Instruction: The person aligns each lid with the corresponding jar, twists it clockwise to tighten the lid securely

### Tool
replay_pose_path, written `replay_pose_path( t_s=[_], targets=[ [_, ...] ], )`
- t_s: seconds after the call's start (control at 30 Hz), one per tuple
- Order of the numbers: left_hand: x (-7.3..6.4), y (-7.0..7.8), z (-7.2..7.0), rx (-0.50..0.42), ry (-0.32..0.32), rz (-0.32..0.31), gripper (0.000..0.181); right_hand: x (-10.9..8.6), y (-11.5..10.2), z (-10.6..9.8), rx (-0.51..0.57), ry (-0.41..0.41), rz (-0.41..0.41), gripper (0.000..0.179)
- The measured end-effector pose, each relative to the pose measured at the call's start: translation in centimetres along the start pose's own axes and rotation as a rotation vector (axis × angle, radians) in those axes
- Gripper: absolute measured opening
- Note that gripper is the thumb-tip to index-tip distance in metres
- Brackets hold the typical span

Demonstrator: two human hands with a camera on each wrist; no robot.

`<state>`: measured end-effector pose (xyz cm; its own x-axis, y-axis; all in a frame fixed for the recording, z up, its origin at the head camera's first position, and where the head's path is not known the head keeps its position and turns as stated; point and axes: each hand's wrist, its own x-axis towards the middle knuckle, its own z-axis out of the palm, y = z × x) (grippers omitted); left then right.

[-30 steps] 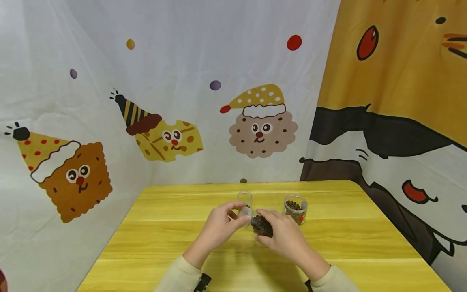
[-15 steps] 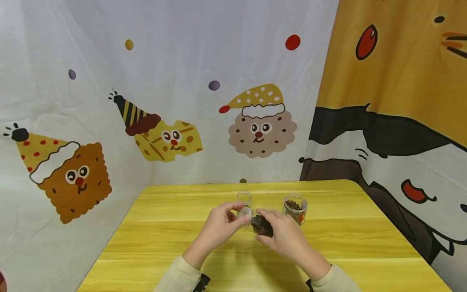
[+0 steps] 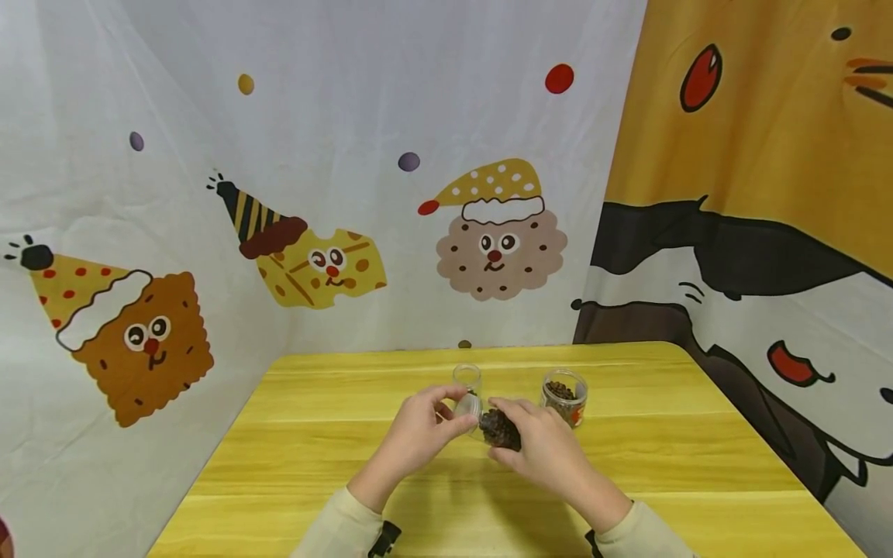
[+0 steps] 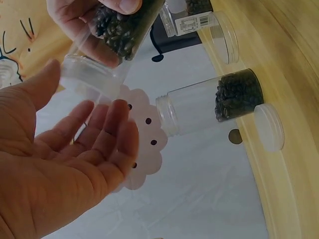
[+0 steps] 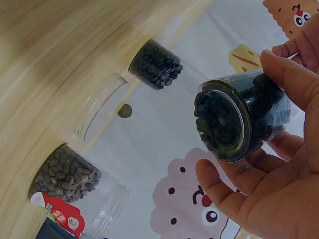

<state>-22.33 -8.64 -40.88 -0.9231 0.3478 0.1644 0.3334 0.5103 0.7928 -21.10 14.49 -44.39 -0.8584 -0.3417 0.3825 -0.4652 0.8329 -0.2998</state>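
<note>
Red-labelled jar (image 5: 75,189), lettering (image 5: 58,213) illegible, stands by the right hand (image 3: 547,448) gripping another jar (image 3: 500,429).

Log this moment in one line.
right hand: gripping tilted jar of dark pieces | left hand: pinching lid at jar's mouth | closed: unclear | table: narrow jar, wide jar

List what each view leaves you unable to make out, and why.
Head: base of held jar, behind right hand.
Head: lower part of left standing jar, behind left hand and lid.
Left wrist: print on barcode label, too small.
Right wrist: most of left hand, cut off by right edge.
</note>
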Motion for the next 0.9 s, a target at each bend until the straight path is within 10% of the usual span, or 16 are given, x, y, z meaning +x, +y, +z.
replay_pose_path(
  t_s=[0.9],
  targets=[
    [-0.05,-0.24,0.04,-0.051,-0.061,-0.038,0.050,-0.11,0.22,0.01,-0.003,-0.028,-0.029,0.072]
  ],
)
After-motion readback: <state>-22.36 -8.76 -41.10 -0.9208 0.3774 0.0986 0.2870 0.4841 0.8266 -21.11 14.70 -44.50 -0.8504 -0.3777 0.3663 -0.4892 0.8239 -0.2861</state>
